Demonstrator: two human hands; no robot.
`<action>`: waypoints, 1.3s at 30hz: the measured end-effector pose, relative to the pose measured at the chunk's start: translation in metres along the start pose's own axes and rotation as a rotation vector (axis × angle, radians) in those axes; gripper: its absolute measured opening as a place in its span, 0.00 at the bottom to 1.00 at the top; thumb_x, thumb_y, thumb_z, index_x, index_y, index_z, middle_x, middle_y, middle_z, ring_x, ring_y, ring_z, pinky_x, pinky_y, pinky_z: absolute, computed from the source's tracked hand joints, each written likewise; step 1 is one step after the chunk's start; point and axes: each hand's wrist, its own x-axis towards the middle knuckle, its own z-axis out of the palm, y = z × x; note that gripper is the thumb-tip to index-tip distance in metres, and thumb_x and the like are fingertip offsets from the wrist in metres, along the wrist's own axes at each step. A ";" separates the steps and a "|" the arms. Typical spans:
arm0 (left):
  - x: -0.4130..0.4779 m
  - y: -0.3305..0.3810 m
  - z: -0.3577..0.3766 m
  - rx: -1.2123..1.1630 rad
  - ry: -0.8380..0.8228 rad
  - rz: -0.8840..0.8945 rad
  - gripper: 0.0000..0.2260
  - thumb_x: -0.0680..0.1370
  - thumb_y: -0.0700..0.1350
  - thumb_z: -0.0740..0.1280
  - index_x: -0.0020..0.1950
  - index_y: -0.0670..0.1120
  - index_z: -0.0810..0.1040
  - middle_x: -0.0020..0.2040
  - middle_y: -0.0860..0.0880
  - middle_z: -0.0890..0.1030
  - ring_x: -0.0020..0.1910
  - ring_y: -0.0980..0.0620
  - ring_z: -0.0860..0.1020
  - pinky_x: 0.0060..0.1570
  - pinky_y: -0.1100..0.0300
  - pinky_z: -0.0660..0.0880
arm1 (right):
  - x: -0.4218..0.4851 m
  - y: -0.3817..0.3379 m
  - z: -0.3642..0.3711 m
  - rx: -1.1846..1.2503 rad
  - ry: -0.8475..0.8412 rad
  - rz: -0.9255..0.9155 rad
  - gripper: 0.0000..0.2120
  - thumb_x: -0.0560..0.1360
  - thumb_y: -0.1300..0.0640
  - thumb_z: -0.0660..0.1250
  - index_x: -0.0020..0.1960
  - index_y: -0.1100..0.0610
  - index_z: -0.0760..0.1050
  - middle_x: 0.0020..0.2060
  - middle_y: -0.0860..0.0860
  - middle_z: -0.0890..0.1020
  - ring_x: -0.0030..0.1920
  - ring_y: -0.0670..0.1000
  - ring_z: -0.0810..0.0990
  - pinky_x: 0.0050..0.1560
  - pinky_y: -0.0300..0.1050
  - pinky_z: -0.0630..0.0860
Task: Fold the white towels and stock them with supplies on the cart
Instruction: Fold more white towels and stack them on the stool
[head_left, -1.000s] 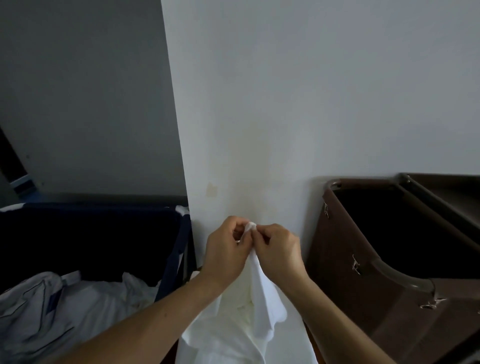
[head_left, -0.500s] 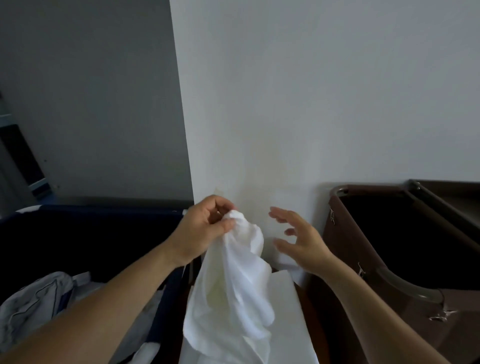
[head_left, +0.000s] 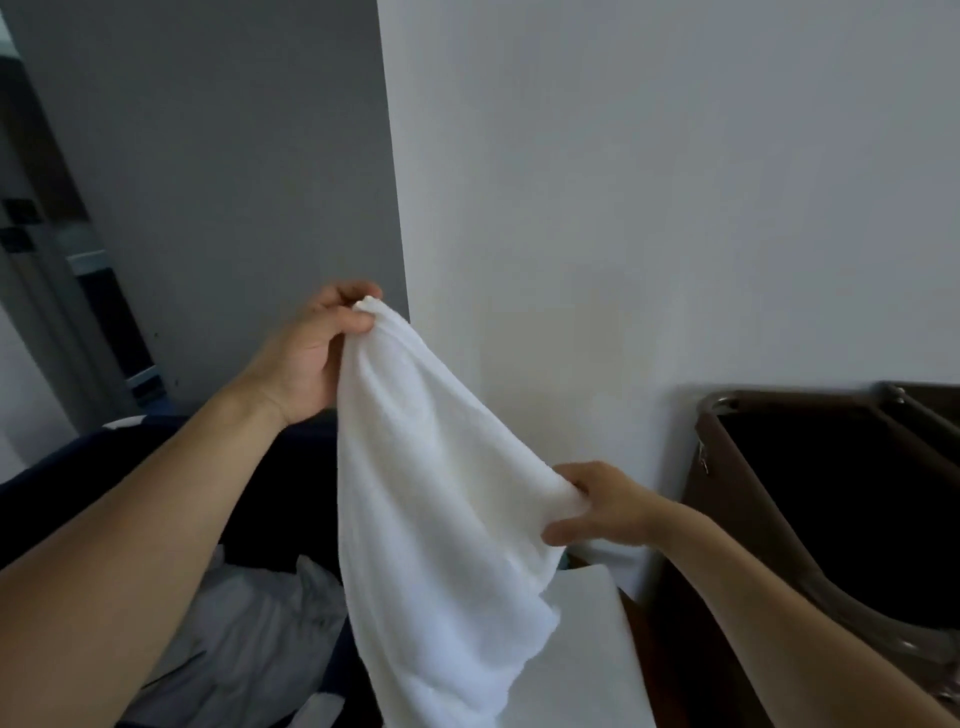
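Change: right hand (head_left: 602, 506), spread and apart half a second ago, now grips the limp white terry towel (head_left: 441, 519).
Left hand (head_left: 311, 353): raised, pinching the towel's top corner.
Towel: hanging between both hands, beside the dark blue fabric laundry bin (head_left: 280, 467).

I have one view, worn on the head: it looks forward and a little down, close to the wall (head_left: 649, 208), with the towel (head_left: 441, 493) just in front of that wall.
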 end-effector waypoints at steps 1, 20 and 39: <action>0.006 -0.007 -0.010 0.056 0.064 -0.012 0.14 0.79 0.32 0.57 0.49 0.49 0.76 0.41 0.52 0.78 0.42 0.54 0.77 0.44 0.61 0.74 | -0.005 0.008 -0.001 -0.009 0.002 0.055 0.12 0.58 0.40 0.76 0.40 0.38 0.80 0.37 0.37 0.82 0.43 0.40 0.81 0.43 0.32 0.72; 0.035 -0.078 -0.057 0.399 0.459 0.137 0.12 0.80 0.38 0.65 0.60 0.52 0.77 0.54 0.53 0.79 0.52 0.53 0.78 0.61 0.54 0.74 | -0.026 0.015 -0.049 -0.785 0.432 -0.165 0.14 0.73 0.44 0.70 0.49 0.53 0.81 0.67 0.45 0.73 0.71 0.50 0.64 0.68 0.51 0.66; -0.008 -0.080 -0.106 0.732 0.450 0.078 0.18 0.82 0.41 0.63 0.73 0.46 0.71 0.66 0.45 0.77 0.61 0.49 0.75 0.62 0.57 0.69 | -0.024 -0.028 -0.025 -0.474 0.400 -0.031 0.14 0.73 0.41 0.70 0.45 0.51 0.77 0.33 0.43 0.77 0.34 0.44 0.76 0.36 0.40 0.71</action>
